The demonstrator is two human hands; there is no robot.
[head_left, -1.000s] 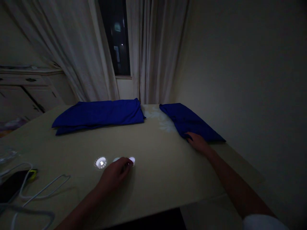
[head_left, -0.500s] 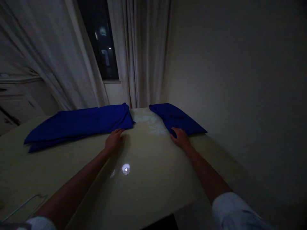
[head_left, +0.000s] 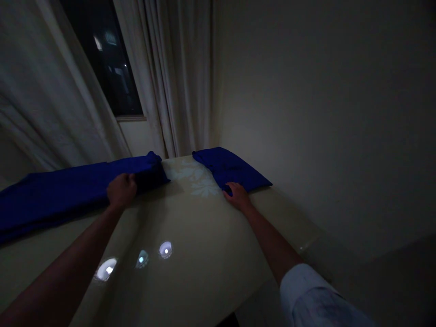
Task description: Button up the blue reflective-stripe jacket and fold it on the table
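Blue cloths on a pale surface, viewed from above and tilted to one side. Long blue cloth point(head_left: 61, 193) lies folded along the far edge of the surface point(head_left: 204, 236) and runs out of frame at the left. Small blue cloth point(head_left: 231, 169) lies folded to its right, near the far corner, with a pale floral pattern point(head_left: 195, 179) on the surface showing between the two.

Left hand point(head_left: 121, 190) lies back uppermost on the near edge of the long blue cloth, toward its right end and just beside a darker fold point(head_left: 147, 179). Its fingers are curled over the fabric, but whether the grip is closed on the cloth cannot be told. Left arm point(head_left: 57, 263) reaches in from the lower left, bare and angled up across the surface.

Right hand point(head_left: 238, 196) lies on the surface at the near edge of the small blue cloth, with its fingertips point(head_left: 229, 186) touching the fabric. The grip is narrow and slightly curled; any hold on the cloth cannot be told. Right arm point(head_left: 269, 238) extends from a white sleeve point(head_left: 313, 295) at the lower right.

Round light reflections point(head_left: 165, 249) shine on the surface below the hands. Pale curtains point(head_left: 170, 77) hang beside a dark window point(head_left: 102, 59) behind the surface.
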